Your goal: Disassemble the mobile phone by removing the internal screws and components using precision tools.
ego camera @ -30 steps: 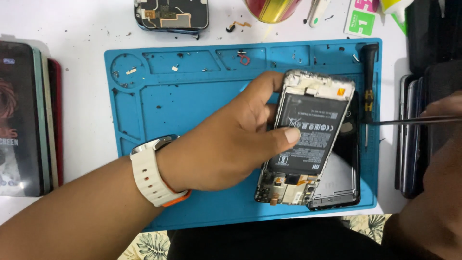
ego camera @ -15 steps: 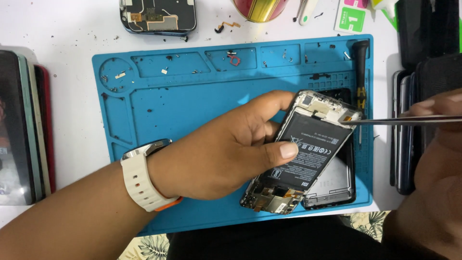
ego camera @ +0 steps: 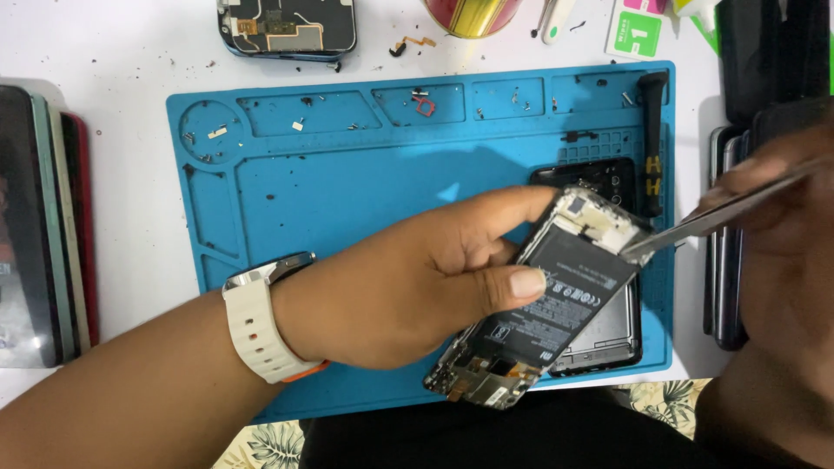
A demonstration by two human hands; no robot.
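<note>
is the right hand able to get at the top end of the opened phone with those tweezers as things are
Probably yes. The left hand grips the opened phone by its middle and tilts it up, leaving the top end bare. The right hand already has the tweezers tip at that corner, nothing between.

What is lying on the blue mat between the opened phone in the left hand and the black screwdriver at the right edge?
In the head view, a black back cover lies on the blue mat under the opened phone, reaching toward the black screwdriver.
</note>
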